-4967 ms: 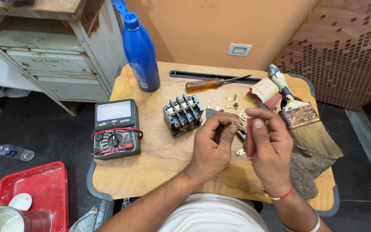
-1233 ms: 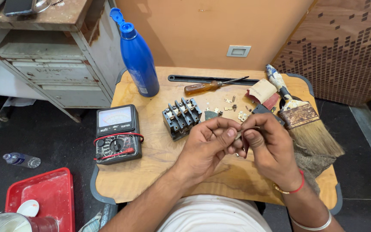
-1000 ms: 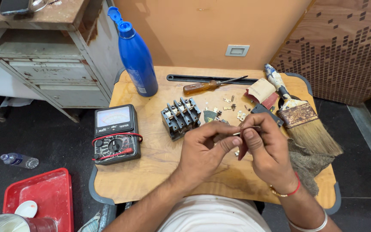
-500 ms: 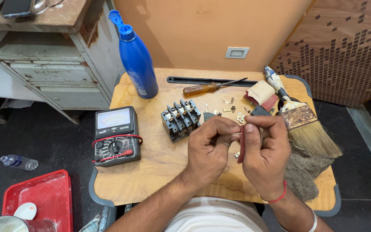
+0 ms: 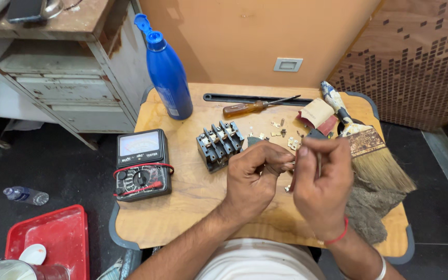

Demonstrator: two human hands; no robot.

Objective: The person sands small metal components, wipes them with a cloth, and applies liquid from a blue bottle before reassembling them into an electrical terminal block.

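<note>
Both hands meet over the middle of the wooden table (image 5: 182, 207). My left hand (image 5: 255, 176) pinches a small metal part (image 5: 290, 167) at its fingertips. My right hand (image 5: 322, 186) is closed around a thin strip (image 5: 318, 163) held upright against that part; I cannot tell what kind of strip it is. A black terminal block (image 5: 220, 144) lies just left of my left hand. Several small metal contacts (image 5: 281, 127) are scattered just beyond the fingers.
A multimeter (image 5: 142, 165) with red leads lies at the left, and a blue bottle (image 5: 168, 72) stands behind it. At the back are a screwdriver (image 5: 257, 106) and sandpaper (image 5: 317, 114). A paintbrush (image 5: 369, 142) and grey cloth (image 5: 369, 207) lie right. A red tray (image 5: 47, 238) is on the floor.
My hands have stayed together over the same spot, with small shifts of the fingers. The right hand now stands a little more upright. Nothing on the table has moved.
</note>
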